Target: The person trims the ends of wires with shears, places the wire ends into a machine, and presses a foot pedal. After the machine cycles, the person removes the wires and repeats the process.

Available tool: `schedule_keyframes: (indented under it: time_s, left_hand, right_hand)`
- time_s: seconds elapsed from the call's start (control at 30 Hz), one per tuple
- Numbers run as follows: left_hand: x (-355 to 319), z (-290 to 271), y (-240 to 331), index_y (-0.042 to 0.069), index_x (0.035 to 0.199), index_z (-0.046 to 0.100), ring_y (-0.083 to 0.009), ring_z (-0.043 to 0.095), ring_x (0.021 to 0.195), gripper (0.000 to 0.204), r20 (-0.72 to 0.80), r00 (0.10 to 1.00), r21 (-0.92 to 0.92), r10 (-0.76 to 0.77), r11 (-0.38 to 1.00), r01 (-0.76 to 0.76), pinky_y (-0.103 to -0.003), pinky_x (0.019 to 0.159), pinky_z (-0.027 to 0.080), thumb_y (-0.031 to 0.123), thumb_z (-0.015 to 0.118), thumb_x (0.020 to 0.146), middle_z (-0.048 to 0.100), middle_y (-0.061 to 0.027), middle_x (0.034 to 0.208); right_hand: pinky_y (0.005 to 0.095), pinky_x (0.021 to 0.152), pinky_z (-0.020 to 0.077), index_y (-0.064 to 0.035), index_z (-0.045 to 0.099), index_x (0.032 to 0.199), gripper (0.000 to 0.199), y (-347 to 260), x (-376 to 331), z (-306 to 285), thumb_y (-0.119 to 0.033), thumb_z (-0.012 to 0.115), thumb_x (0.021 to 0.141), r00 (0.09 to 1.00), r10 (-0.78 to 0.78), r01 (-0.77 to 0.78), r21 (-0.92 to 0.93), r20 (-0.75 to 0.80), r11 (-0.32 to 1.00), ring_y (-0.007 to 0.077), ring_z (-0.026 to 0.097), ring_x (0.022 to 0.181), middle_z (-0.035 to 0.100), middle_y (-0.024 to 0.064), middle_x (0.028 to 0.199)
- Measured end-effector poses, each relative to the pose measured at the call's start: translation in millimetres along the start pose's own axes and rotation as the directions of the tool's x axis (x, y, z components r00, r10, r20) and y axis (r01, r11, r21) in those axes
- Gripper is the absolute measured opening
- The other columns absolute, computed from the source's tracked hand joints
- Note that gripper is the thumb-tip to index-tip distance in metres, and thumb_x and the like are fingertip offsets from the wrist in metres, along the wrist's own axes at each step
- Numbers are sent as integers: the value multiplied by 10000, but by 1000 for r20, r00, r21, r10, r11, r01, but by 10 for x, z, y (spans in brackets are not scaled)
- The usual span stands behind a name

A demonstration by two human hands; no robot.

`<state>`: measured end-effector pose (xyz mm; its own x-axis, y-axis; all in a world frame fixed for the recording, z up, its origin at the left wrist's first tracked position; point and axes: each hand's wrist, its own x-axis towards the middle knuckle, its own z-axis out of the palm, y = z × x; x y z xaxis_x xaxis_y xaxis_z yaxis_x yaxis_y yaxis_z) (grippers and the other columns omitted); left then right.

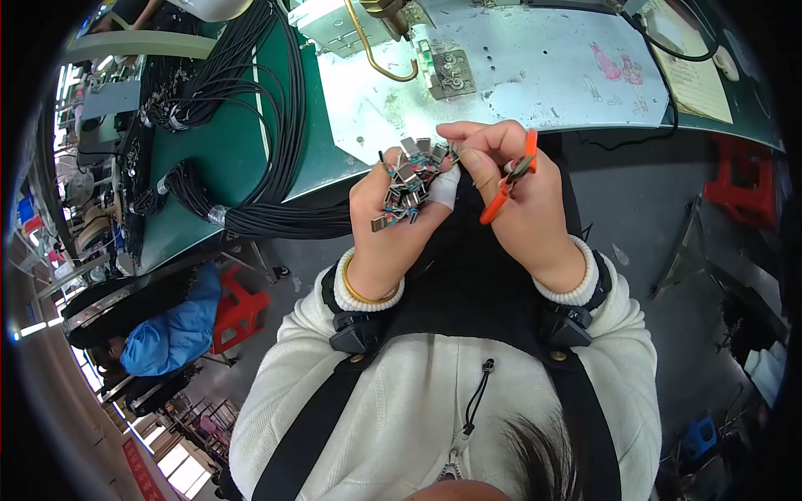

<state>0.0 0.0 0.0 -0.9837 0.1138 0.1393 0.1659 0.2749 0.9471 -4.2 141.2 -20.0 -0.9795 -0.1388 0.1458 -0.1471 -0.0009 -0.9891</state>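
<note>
A bunch of cable ends with small metal plugs (409, 174) and thin coloured wires is gripped in my left hand (384, 209), whose thumb carries a white wrap. Close beside it, my right hand (526, 209) holds orange-handled nippers (520, 172) across the palm. The right thumb and forefinger pinch together at the edge of the bunch; what sits between their tips is too small to make out. Black cables (284, 221) run from the left toward my left hand, and their way into it is partly hidden.
Ahead is a bench-top machine (388, 17) with a small metal fixture (451, 75) on a pale metal plate (359, 108). Coiled black cables (225, 92) lie on the green table at left. Red stools (739, 184) stand at right and left; a person in blue (180, 326) sits at left.
</note>
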Motion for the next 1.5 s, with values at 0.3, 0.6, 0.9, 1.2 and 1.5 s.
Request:
schedule_keyframes:
  time_s: [0.3,0.6,0.9,1.2,1.5]
  left_hand:
    - [55,-66,79,-6,863,594,-62,515,578,160,-12,927,-406,-374,849,337,-181,502,409,-9,632,708,588,-20,716]
    - [103,-90,80,-15,850,591,-22,405,480,130,62,904,-560,-424,735,383,-161,393,273,-19,607,720,544,-8,664]
    - [221,-138,-27,-19,866,582,-28,354,448,124,85,888,-505,-452,749,430,-178,390,250,-21,568,743,505,4,629]
    - [788,-187,-295,-4,902,548,-40,307,424,126,236,861,-704,-450,531,471,-202,395,234,61,522,798,441,25,603]
    - [908,-190,-254,-3,906,533,-32,317,425,146,228,837,-610,-498,597,521,-188,390,258,50,565,774,445,23,602]
  right_hand:
    - [287,706,469,21,481,835,92,12,32,36,-64,514,830,999,-12,22,333,-32,943,179,594,741,571,182,928]
    - [292,448,399,-2,507,669,308,28,-28,-12,-259,675,698,991,104,-44,-544,80,838,244,532,471,497,103,512]
    - [270,385,366,-10,466,617,311,127,25,103,-231,613,779,959,246,-184,-345,143,920,157,490,376,450,84,436]
    - [183,341,333,-18,485,707,227,64,328,-13,-200,557,822,948,303,-266,283,-94,922,81,478,387,507,30,521]
    - [196,362,344,7,496,838,222,99,900,-99,-205,560,819,944,330,-328,55,-31,943,71,443,399,484,18,569]
